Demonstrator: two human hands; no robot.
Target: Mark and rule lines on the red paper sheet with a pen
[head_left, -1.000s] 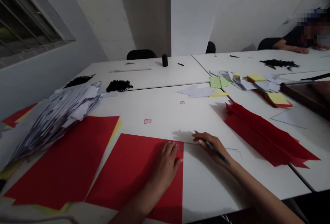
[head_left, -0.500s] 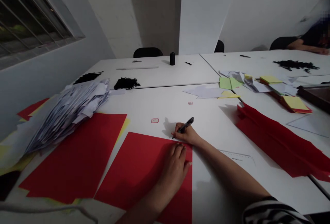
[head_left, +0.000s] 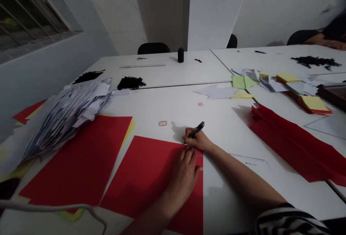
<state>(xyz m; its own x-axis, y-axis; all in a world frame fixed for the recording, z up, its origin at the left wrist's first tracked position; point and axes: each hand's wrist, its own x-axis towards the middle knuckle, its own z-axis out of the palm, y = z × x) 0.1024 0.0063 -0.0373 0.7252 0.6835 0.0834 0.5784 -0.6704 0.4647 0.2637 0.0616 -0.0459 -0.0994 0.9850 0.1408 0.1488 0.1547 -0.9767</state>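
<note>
My left hand (head_left: 184, 175) lies flat with fingers stretched out on a red paper sheet (head_left: 151, 177) near its far right corner. My right hand (head_left: 198, 142) is closed around a black pen (head_left: 195, 131), whose tip rests at the sheet's far edge just beyond my left fingertips. A clear plastic ruler (head_left: 250, 161) lies on the white table (head_left: 189, 112) to the right of my right forearm.
A second red sheet (head_left: 78, 159) lies to the left, beside a heap of white paper pieces (head_left: 67, 114). Folded red paper (head_left: 292, 143) sits at the right. Yellow and green notes (head_left: 310, 102), black scraps (head_left: 131, 82), a black spool (head_left: 180, 54) and another person's arm (head_left: 324, 40) are farther back.
My right hand moved with the pen from beside the ruler leftwards to the far edge of the red sheet. My left hand stayed flat on the sheet.
</note>
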